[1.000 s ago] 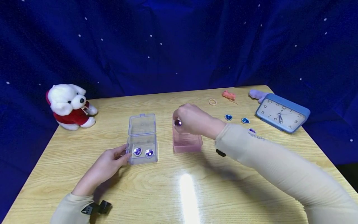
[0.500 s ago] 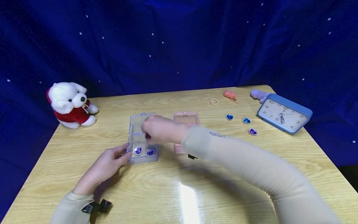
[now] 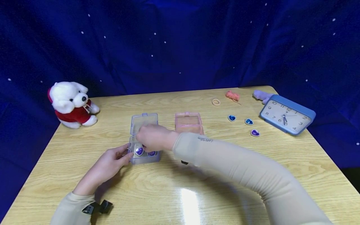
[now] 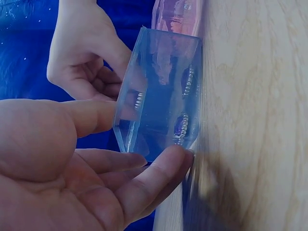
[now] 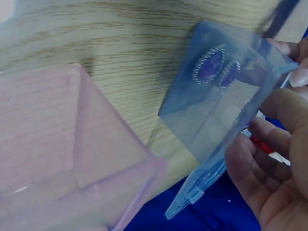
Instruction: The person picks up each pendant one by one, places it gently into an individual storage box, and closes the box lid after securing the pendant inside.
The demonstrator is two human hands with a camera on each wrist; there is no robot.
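- Head view: the right hand [image 3: 150,137], which a second ago hovered over the pink box [image 3: 189,122] pinching a purple gem, has crossed to the clear box [image 3: 144,147] and now sits low over its open tray. Its fingers are curled downward into the tray; whether they grip the gem cannot be told from here. The clear box has stayed in place on the wooden table [image 3: 180,193], just left of the pink box, lid tipped back. Two purple heart gems [image 3: 139,151] lie against its near wall.
- Head view: the left hand [image 3: 108,165] has not moved. It rests at the clear box's left near corner, fingers relaxed and nearly straight, tips touching the wall.
- Head view: well to the right of the clear box lie three loose heart gems [image 3: 248,121] and a blue clock [image 3: 287,114]; far to its left sits a white plush bear [image 3: 71,104].
- Left wrist view: the left hand [image 4: 72,173] brackets the clear box [image 4: 159,91], thumb and one fingertip pressed to its wall, palm open. Beyond the box, the right hand [image 4: 84,50] is curled.
- Right wrist view: the clear box [image 5: 221,110] shows two gems; the left hand's fingers [image 5: 269,159] support it. The pink box [image 5: 67,154] stands beside it.
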